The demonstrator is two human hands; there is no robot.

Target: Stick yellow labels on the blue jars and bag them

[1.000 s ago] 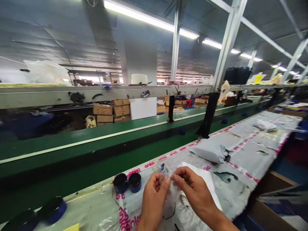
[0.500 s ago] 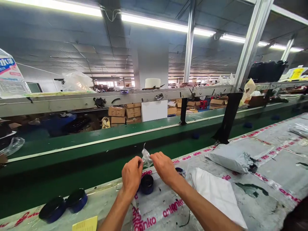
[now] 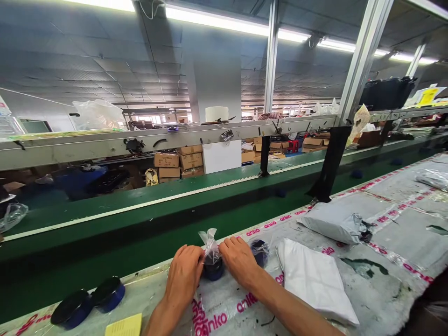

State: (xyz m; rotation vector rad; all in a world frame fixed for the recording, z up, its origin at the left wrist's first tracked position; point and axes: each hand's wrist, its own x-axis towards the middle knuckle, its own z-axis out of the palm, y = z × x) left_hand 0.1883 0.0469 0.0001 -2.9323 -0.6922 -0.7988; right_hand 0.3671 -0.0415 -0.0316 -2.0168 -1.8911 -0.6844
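Left hand (image 3: 185,270) and right hand (image 3: 240,261) drop lower in the head view — their clear bag (image 3: 210,241) now sits over a dark blue jar (image 3: 213,272) on the table (image 3: 399,238), so they look lined up. Both pinch the plastic.

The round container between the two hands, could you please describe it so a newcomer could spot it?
Start from the long green belt, then the pale, pink-lettered table along its near side. By the table's far edge, between the left hand and right hand, is a dark blue round container. Unlike its neighbours, it has a clear plastic tuft above it.
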